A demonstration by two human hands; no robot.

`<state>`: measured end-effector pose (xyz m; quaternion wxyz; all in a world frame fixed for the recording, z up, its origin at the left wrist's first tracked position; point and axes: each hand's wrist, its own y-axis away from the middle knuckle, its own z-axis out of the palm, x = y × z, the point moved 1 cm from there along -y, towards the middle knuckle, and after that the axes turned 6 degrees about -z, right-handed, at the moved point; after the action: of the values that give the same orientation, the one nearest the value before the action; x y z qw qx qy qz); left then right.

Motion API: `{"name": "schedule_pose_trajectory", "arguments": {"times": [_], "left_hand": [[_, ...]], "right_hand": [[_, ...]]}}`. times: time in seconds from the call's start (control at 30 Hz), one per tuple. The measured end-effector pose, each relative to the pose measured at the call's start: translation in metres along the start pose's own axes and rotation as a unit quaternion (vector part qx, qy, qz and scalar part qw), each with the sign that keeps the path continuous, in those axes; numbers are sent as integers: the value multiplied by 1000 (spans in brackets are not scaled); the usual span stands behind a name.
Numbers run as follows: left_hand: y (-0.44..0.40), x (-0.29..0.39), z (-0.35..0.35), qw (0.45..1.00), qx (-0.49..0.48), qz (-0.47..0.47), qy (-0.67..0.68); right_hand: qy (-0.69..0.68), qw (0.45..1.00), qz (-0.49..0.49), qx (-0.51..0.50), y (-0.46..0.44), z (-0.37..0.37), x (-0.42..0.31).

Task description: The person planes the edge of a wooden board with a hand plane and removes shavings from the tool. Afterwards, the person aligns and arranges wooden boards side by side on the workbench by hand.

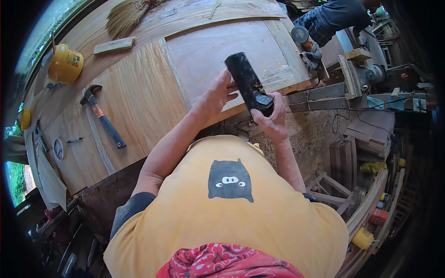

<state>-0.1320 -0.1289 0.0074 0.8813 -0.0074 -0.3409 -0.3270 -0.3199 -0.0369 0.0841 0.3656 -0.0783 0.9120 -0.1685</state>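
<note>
A long black block that looks like a hand plane (244, 76) is held up, tilted, in front of my chest above the front edge of the wooden panel. My right hand (272, 121) grips its lower end, thumb on the near side and fingers around the far side. A grey metal piece (264, 100), perhaps the blade, shows near that end, with pale bits beside it. My left hand (217, 93) is at the plane's left side, fingers apart and pointing toward it. Whether those fingertips touch the plane is hard to tell.
On the wooden workbench (143, 88) lie a hammer (103, 116), a wood offcut (114, 45), a straw brush (124, 18), a pen (74, 140) and a yellow tub (66, 64). A person (331, 21) bends at the upper right. Wooden frames (331, 190) stand at the right.
</note>
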Motion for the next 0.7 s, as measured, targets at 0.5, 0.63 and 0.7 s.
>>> {"name": "schedule_pose_trajectory", "arguments": {"times": [0.5, 0.63, 0.7], "left_hand": [[13, 30, 41, 972, 81, 140, -171], [-5, 25, 44, 647, 202, 429, -597], [-8, 19, 68, 589, 169, 420, -669]], "right_hand": [[-259, 942, 194, -93, -1, 25, -13], [91, 989, 88, -76, -28, 2, 8], [129, 986, 76, -68, -37, -8, 19]]}}
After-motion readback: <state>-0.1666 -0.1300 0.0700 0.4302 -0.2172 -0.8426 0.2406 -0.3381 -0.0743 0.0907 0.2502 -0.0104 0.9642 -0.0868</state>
